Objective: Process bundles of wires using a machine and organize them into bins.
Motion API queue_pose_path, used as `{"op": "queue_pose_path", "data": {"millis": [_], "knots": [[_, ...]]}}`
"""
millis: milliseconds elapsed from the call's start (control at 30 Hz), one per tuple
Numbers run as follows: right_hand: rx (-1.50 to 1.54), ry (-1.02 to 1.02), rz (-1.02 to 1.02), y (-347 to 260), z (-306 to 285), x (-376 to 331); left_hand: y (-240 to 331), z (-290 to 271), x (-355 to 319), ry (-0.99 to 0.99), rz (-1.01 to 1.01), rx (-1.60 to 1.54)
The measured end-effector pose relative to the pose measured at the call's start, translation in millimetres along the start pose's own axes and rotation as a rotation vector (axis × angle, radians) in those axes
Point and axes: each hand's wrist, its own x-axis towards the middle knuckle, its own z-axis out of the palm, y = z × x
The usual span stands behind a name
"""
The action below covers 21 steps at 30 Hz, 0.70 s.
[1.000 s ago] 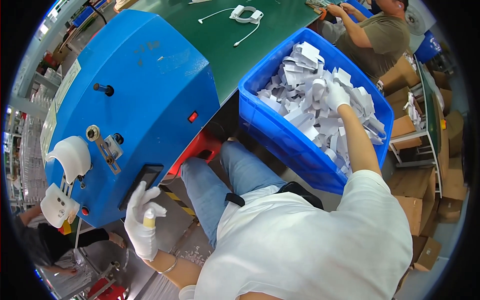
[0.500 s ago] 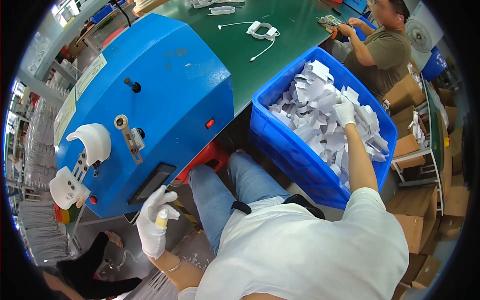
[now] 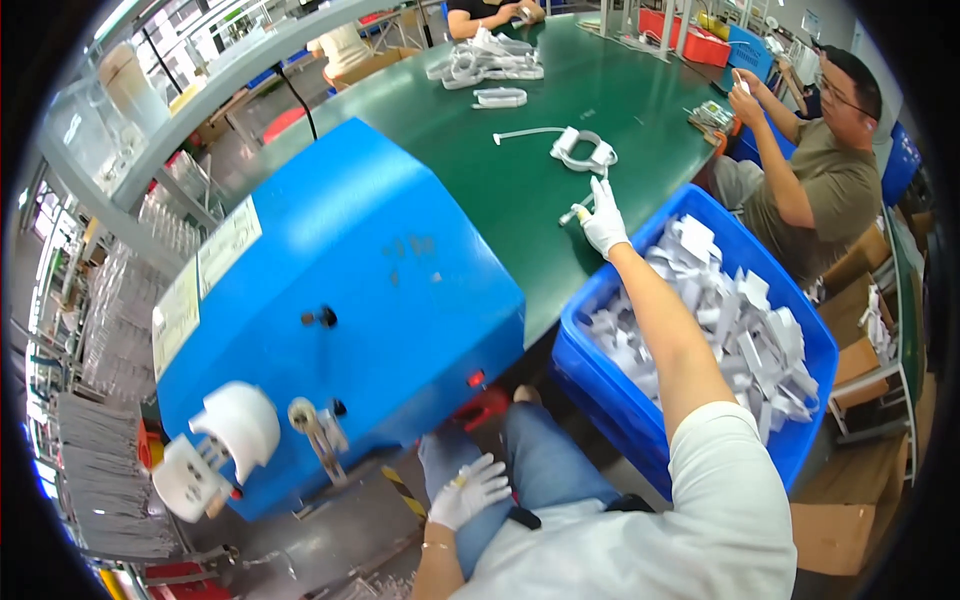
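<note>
A coiled white cable (image 3: 569,142), with white bands round its loop, lies on the green tabletop (image 3: 450,130). My right hand (image 3: 603,222), in a white glove, reaches over the table beside the cable's near loose end. Its fingers are stretched and apart, and I see nothing held in them. Over my thighs, my gloved left hand (image 3: 470,492) hangs with fingers spread and holds nothing. White paper strips (image 3: 720,300) fill the blue bin (image 3: 612,420) under my right forearm.
A large blue machine (image 3: 330,220) with white curved holders (image 3: 242,430) stands on the left. More coiled cables (image 3: 485,60) lie at the table's far end. A co-worker (image 3: 845,150) sits beyond the bin, another person (image 3: 490,18) at the far edge. Cardboard boxes (image 3: 835,535) stand at right.
My right hand has left the paper strips in the bin and moved forward and left to the cable. My left hand has come away from the machine's front to my lap. The view has tilted up.
</note>
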Motion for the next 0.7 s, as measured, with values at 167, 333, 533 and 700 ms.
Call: {"op": "queue_pose_path", "data": {"millis": [167, 333, 533, 700], "knots": [[-0.157, -0.053, -0.003, 6.9, 25.0, 64.0, 15.5, -8.4, -10.4, -0.022, -0.05, -0.112], [-0.375, -0.255, -0.002, 1.0, 34.4, 96.1, 23.2, -18.3, -9.7, -0.057, -0.066, -0.233], [-0.396, -0.092, 0.044, -16.7, 44.6, 73.8, 27.7, -10.7, -5.1, -0.081, -0.023, -0.21], [0.931, -0.195, 0.424, -34.7, 19.6, 35.4, 22.4, 1.8, -5.1, -0.095, -0.031, -0.137]]}}
